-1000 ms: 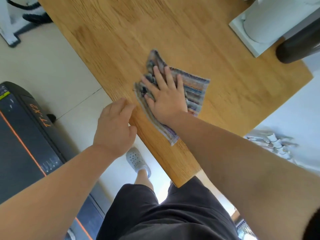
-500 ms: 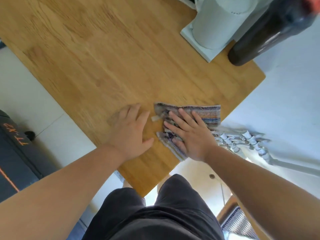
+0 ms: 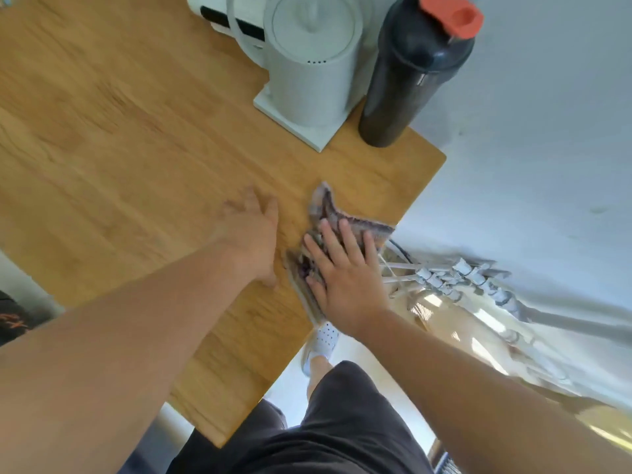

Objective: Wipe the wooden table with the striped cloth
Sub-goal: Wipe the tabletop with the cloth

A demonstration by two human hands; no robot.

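The striped cloth [image 3: 330, 218] lies bunched on the wooden table [image 3: 136, 148], close to its right edge. My right hand [image 3: 342, 268] presses flat on the cloth with the fingers spread. One corner of the cloth sticks up beyond the fingertips. My left hand [image 3: 251, 230] rests palm down on the bare wood just left of the cloth, holding nothing.
A white cylindrical appliance [image 3: 307, 59] on a square base and a black bottle with an orange cap [image 3: 413, 70] stand at the table's far right corner. Beyond the right edge hang white cables [image 3: 444, 278] by a pale wall. My legs are below the near corner.
My right hand has slid the cloth from the table's left edge across to its right edge, bunching it. My left hand followed onto the tabletop. The view shifted right, revealing the bottle and appliance.
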